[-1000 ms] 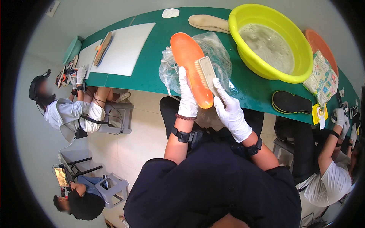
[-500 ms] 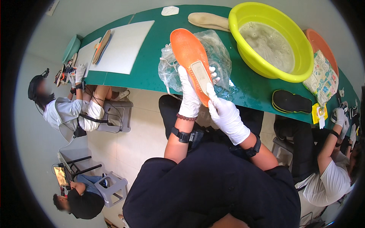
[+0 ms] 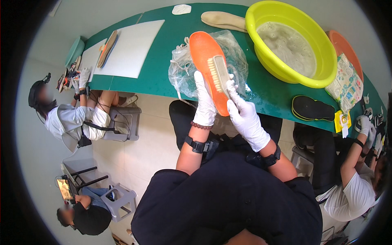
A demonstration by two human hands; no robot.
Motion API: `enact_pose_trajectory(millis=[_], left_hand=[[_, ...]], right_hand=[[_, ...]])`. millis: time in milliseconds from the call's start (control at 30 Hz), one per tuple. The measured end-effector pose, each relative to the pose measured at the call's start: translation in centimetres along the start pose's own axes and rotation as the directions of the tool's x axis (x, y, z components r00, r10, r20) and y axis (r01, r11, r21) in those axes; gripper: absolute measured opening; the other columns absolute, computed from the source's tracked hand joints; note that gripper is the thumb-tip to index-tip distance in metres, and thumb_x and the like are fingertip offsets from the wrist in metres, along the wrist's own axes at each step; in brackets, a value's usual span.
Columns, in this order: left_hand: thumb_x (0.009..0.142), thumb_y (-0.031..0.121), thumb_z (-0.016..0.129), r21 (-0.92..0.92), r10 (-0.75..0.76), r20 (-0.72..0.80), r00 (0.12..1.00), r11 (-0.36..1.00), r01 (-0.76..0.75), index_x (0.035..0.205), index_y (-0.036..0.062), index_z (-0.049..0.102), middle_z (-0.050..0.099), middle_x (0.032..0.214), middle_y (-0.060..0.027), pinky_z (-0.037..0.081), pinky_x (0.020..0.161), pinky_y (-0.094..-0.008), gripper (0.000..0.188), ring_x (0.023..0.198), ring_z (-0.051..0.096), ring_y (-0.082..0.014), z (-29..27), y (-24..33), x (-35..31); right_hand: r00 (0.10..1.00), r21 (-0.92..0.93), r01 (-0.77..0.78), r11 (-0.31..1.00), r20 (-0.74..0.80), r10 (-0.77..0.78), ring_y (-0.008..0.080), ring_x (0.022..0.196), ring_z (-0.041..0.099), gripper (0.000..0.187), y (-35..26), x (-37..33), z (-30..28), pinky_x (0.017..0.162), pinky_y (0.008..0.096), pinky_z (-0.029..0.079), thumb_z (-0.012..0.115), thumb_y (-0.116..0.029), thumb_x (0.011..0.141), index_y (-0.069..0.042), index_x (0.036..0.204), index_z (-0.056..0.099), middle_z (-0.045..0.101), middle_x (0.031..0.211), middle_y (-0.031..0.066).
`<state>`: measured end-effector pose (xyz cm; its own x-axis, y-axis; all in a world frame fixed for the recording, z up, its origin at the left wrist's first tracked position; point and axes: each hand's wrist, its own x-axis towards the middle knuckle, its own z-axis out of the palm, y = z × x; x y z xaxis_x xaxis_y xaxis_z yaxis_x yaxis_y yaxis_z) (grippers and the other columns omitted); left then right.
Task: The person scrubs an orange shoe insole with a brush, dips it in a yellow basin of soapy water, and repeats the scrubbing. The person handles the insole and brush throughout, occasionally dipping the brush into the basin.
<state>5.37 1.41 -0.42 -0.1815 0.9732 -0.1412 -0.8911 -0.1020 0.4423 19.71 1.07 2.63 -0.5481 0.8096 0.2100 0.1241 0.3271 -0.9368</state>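
My left hand (image 3: 205, 100), in a white glove, is closed round the lower left part of an orange insole (image 3: 204, 48), which is held up at a tilt over the table's near edge. My gloved right hand (image 3: 246, 118) grips a small pale brush (image 3: 222, 71). The brush lies along the insole's right side, its light bristles turned sideways to the left and against or just over the orange surface. Behind the insole, a crumpled clear plastic bag (image 3: 234, 53) rests on the table, with pale laces (image 3: 179, 65) at its left. Some fingers are hidden behind the insole.
A yellow-green basin (image 3: 261, 61) of sudsy water stands right, near a beige insole (image 3: 224, 21), a wipes pack (image 3: 347, 83) and a black insole (image 3: 312, 109). White boards (image 3: 132, 49) lie left on the green table (image 3: 157, 83). Co-workers sit at both sides.
The brush has turned from lying flat to its side, so its bristles now show. The insole has shifted slightly right, and my right hand has moved a little right with the brush.
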Motion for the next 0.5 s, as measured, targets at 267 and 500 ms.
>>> enact_pose_trajectory(millis=[267,500], left_hand=[[0.086,0.077,0.035,0.062,0.04,-0.071,0.997,0.997,-0.036,0.129,0.0068,0.048,0.065,0.1,-0.0146,0.057,0.078,-0.0417,0.083,0.085,0.065,-0.0272,0.5,-0.1,-0.2],[0.086,0.076,0.037,0.103,0.083,-0.137,0.987,0.992,-0.069,0.124,0.0033,0.05,0.065,0.096,-0.0145,0.057,0.078,-0.0415,0.084,0.084,0.065,-0.0249,0.6,0.5,0.1]], right_hand=[[0.994,-0.621,0.105,0.777,0.095,-0.059,0.035,0.059,0.064,0.058,0.6,0.0,0.5,0.055,0.0451,0.052,0.054,-0.014,0.089,-0.011,0.145,0.038,0.062,0.069,0.0157],[0.986,-0.339,0.099,0.936,0.157,-0.047,0.0389,0.066,0.063,0.051,0.2,-0.8,0.6,0.06,0.0475,0.051,0.054,-0.012,0.089,-0.007,0.138,0.045,0.062,0.073,0.021]])
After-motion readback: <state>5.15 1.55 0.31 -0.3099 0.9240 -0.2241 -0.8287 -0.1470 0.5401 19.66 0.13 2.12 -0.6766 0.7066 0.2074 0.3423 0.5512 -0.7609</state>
